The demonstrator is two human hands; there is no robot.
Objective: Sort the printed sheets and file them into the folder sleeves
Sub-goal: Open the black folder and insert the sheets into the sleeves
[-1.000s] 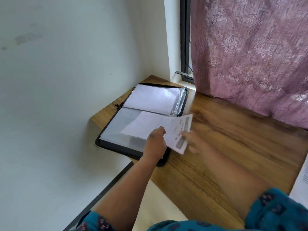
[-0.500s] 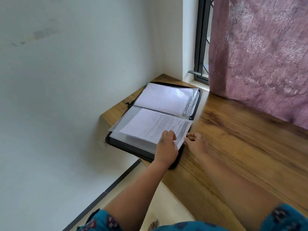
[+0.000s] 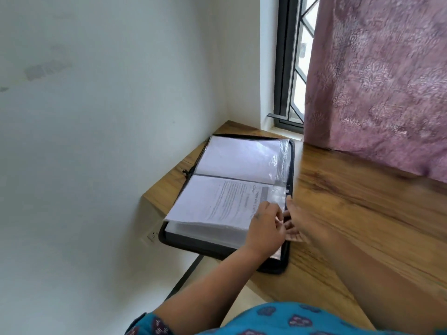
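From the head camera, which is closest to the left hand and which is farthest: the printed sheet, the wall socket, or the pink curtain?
Measured from the left hand:
1. Printed sheet: right under the fingers, on the near half of the open folder.
2. Wall socket: off to the left, low on the white wall.
3. Pink curtain: far up on the right, by the window.

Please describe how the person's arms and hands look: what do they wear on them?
Both forearms are bare, as are the left hand and the right hand. The person wears a teal short-sleeved garment printed with small dark purple and pink motifs; its left sleeve ends above the elbow. No ring, watch or bangle is visible.
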